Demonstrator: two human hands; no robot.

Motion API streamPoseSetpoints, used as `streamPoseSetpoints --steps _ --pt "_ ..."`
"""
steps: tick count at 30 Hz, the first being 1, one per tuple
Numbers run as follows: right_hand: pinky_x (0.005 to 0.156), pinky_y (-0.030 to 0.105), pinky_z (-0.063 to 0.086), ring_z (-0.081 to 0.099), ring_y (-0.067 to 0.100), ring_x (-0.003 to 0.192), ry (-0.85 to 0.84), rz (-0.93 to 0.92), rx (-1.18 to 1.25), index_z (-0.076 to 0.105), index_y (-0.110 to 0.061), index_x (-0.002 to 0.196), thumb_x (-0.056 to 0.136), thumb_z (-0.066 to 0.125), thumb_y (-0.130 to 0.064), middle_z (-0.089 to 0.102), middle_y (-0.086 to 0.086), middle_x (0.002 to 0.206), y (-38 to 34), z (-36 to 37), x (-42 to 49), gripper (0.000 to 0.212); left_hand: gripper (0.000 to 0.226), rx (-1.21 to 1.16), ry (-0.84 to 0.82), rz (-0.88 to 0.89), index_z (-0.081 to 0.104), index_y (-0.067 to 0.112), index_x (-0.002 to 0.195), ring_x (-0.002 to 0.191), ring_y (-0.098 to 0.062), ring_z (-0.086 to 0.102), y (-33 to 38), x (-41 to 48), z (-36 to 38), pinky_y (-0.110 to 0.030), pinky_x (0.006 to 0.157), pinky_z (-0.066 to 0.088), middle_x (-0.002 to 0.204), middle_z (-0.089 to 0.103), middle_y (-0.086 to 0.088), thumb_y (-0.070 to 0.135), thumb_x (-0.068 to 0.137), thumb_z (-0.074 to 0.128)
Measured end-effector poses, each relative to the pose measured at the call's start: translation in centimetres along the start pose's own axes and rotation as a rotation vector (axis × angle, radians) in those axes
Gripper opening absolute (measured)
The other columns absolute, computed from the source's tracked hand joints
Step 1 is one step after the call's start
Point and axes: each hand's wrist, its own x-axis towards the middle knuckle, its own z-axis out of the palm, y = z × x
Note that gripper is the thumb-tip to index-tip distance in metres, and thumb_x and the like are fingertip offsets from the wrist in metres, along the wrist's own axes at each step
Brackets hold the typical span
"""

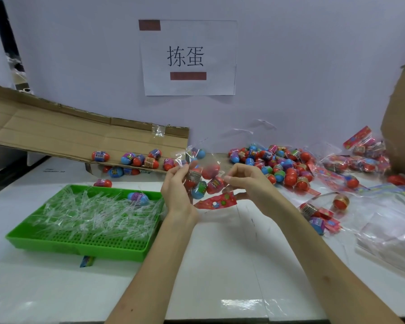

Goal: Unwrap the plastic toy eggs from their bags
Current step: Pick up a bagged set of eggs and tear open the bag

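Observation:
Between my two hands hangs a clear plastic bag (205, 160) holding several red and blue toy eggs (208, 181), its red printed header card (216, 202) dangling below. My left hand (175, 190) pinches the bag's left side and my right hand (246, 181) pinches its right side, above the white table. A pile of loose eggs (281, 164) lies behind my right hand. More sealed bags (360, 157) lie at the far right.
A green tray (84, 246) at the left holds clear plastic strips and one egg (138, 198). Behind it a flattened cardboard sheet (56, 129) shelters several eggs. Empty clear bags (391, 230) lie at the right, by a cardboard box (402, 118).

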Motion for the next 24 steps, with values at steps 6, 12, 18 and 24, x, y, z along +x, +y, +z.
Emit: streamPoseSetpoints --steps 6,12,18,24 --pt "0.064 0.026 0.055 0.068 0.013 0.074 0.051 -0.019 -0.005 0.060 -0.009 0.083 0.099 0.054 -0.005 0.068 0.002 0.081 -0.43 -0.17 -0.17 0.018 0.002 0.094 -0.046 0.022 0.070 0.018 0.093 0.078 -0.016 0.071 -0.62 0.05 0.07 -0.025 0.061 0.056 0.084 0.075 -0.002 0.016 0.093 0.070" --pt "0.067 0.025 0.059 0.073 0.015 0.077 0.080 -0.062 -0.004 0.066 -0.011 0.089 0.096 0.069 -0.020 0.074 0.003 0.085 -0.18 -0.36 -0.23 0.012 0.011 0.069 -0.033 0.014 0.071 0.022 0.102 0.096 -0.023 0.075 -0.82 -0.42 0.35 -0.039 0.084 0.061 0.100 0.079 -0.005 0.031 0.096 0.071" --pt "0.069 0.025 0.057 0.070 0.014 0.078 -0.026 0.016 0.017 0.063 -0.012 0.087 0.100 0.063 -0.017 0.072 0.002 0.084 -0.31 -0.40 -0.18 0.015 0.012 0.025 0.015 0.015 0.073 0.021 0.107 0.102 -0.021 0.076 -0.60 -0.50 0.39 -0.039 0.088 0.060 0.104 0.080 -0.004 0.027 0.098 0.068" --pt "0.070 0.026 0.055 0.067 0.021 0.086 0.148 -0.053 -0.048 0.058 -0.012 0.090 0.098 0.057 -0.001 0.066 0.003 0.090 -0.39 -0.03 -0.12 0.013 0.010 0.095 0.004 0.053 0.073 0.014 0.105 0.099 -0.024 0.076 -0.84 -0.58 0.56 -0.038 0.088 0.061 0.099 0.080 -0.005 0.017 0.095 0.071"
